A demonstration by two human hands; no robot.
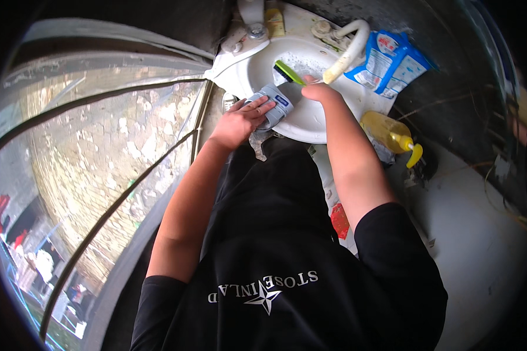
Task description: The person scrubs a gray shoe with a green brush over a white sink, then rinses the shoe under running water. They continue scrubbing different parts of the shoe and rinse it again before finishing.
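Observation:
A grey slide-type slipper [282,103] with a dark blue label on its strap is held at the near left rim of a white washbasin [307,131]. My left hand [241,120] grips it, fingers spread across the top and the thumb hidden. In my right hand [318,91] is the handle of a green scrubbing brush [290,71]. Its dark bristles hang over the basin, just beyond the slipper and seemingly apart from it. Soap suds [305,63] cover part of the basin's far inside.
A whitish curved spout [353,46] reaches over the basin beside my right hand. A blue-and-white plastic pouch [384,66] lies on the right rim. Nearer stands a yellow pump bottle [388,131]. Dark-framed see-through panels [101,166] line the left; a sneaker [229,101] shows below.

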